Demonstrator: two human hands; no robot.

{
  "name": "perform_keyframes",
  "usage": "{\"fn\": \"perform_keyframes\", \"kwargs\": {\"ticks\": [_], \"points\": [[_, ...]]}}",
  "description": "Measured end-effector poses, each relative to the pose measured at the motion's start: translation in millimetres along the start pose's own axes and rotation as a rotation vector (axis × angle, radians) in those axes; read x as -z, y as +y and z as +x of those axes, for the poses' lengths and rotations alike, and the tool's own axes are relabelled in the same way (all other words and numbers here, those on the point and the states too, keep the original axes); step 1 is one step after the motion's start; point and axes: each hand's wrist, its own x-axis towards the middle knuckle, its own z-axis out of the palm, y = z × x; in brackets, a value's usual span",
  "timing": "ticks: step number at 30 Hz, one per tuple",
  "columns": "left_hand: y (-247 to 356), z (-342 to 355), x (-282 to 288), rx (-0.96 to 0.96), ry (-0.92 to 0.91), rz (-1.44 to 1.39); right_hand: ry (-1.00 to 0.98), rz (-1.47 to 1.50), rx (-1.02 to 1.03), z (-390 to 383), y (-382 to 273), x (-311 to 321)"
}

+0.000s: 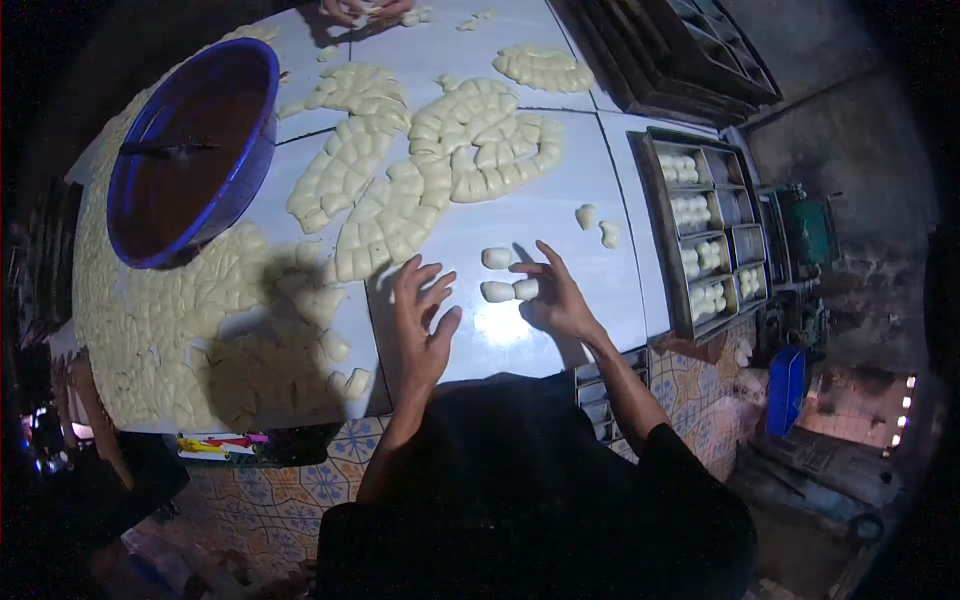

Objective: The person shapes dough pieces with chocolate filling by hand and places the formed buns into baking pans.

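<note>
My left hand (424, 318) hovers over the white tabletop (470, 355), fingers spread and holding nothing. To its right, my right hand (562, 297) is open beside a small group of smooth, rounded dough pieces. The upper dough piece (496, 258) sits just off its fingertips. Below that lie a left dough piece (496, 291) and a right dough piece (526, 289), end to end; the right one appears to touch my right hand. Rows of cut dough (395, 220) spread beyond my left hand, and two loose dough bits (608, 234) lie farther right.
A blue basin (268, 130) with brown contents stands at the left among more cut dough (150, 330). Dark metal pans (682, 262) holding rows of dough rolls are at the right edge. Stacked pans (660, 60) stand far right. Another person's hands (365, 12) work at the far edge.
</note>
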Motion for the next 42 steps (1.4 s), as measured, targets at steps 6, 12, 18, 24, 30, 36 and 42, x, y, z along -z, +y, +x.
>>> {"fn": "perform_keyframes", "kwargs": {"ticks": [6, 12, 18, 24, 30, 36, 42], "points": [[-8, 3, 27, -0.012, 0.164, 0.037, 0.558, -0.647, 0.206, 47, 29, 84], [-24, 2, 29, 0.013, -0.016, 0.166, 0.352, -0.645, 0.143, 70, 18, 55], [-12, 0, 0, 0.128, 0.032, -0.084, 0.191, 0.318, 0.108, 35, -56, -59], [-11, 0, -11, 0.036, 0.284, 0.072, 0.174, -0.131, 0.307, 30, -65, -88], [4, 5, -4, 0.35, 0.185, -0.831, -0.11, -0.05, 0.429, 47, -87, -95], [19, 34, 32, 0.249, -0.545, -1.401, -0.453, 0.356, -0.063, 56, -61, -91], [109, 196, 156, -0.142, 0.186, -0.22, -0.333, 0.415, 0.218, 73, -72, -95]]}}
